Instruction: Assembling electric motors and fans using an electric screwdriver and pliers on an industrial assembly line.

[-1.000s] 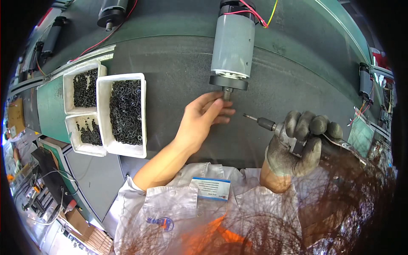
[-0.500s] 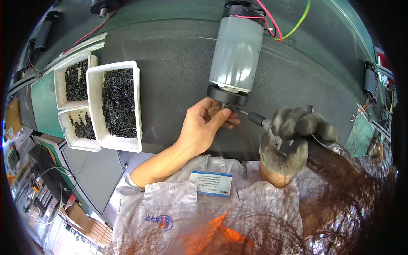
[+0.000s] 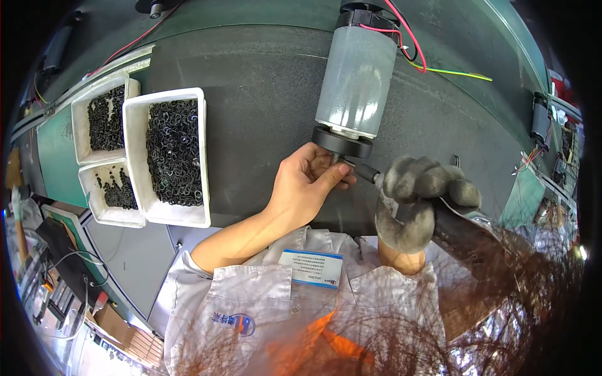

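Your bare left hand (image 3: 307,188) pinches the shaft of the motor (image 3: 355,88), likely heavy, rigid and smooth-sided, while your gloved right hand (image 3: 421,199) wraps its fingers tight around the driver (image 3: 370,173).

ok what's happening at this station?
A person is working on a grey cylindrical motor lying on a dark belt. The bare left hand pinches the shaft at its black end cap. The gloved right hand grips a power screwdriver, its tip at the same shaft. White trays of small black rings sit to the left.
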A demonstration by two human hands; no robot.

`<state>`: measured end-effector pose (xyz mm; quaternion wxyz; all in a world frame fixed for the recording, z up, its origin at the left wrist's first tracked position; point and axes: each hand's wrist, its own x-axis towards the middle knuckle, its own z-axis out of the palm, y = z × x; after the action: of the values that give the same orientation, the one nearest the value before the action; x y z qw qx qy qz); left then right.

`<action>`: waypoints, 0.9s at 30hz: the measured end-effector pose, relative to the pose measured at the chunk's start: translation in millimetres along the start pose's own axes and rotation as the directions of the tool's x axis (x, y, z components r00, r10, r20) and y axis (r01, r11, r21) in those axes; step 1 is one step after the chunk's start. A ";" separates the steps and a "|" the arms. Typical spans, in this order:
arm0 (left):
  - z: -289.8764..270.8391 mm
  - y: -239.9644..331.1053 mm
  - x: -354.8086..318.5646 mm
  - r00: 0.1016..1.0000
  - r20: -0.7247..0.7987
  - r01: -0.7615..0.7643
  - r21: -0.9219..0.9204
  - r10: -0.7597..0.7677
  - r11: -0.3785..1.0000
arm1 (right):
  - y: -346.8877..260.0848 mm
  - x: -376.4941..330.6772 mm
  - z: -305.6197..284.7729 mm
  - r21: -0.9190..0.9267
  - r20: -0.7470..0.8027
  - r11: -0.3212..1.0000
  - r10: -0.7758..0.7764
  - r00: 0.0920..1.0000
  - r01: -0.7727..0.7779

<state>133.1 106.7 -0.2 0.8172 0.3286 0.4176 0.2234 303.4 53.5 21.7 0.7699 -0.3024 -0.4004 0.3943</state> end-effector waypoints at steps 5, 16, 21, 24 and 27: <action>-0.1 -2.7 1.0 1.000 -0.006 -0.010 0.001 0.010 1.000 | 1.4 11.9 23.6 -0.136 -0.094 0.979 -0.162 0.982 0.149; -3.4 -9.8 -2.3 0.997 -0.003 -0.082 -0.021 0.082 0.996 | 8.8 14.0 27.1 -0.346 0.117 0.912 -0.193 0.974 0.222; -3.9 -10.1 -4.5 0.995 -0.032 -0.094 -0.017 0.093 0.995 | 2.0 16.3 36.2 -0.414 0.174 0.900 -0.072 0.982 0.139; -8.5 0.6 -8.8 0.984 -0.069 -0.145 0.211 0.163 0.967 | 4.5 7.2 44.2 -0.331 0.013 0.940 -0.087 0.996 0.086; -5.0 11.1 -18.1 0.929 -0.189 -0.197 0.474 0.317 0.858 | 9.2 -1.1 58.8 -0.341 -0.164 0.937 -0.143 0.976 0.080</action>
<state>118.0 104.5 15.4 0.6202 0.5282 0.5130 0.2706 249.4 66.0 43.3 0.7630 -0.4401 -0.4039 0.2469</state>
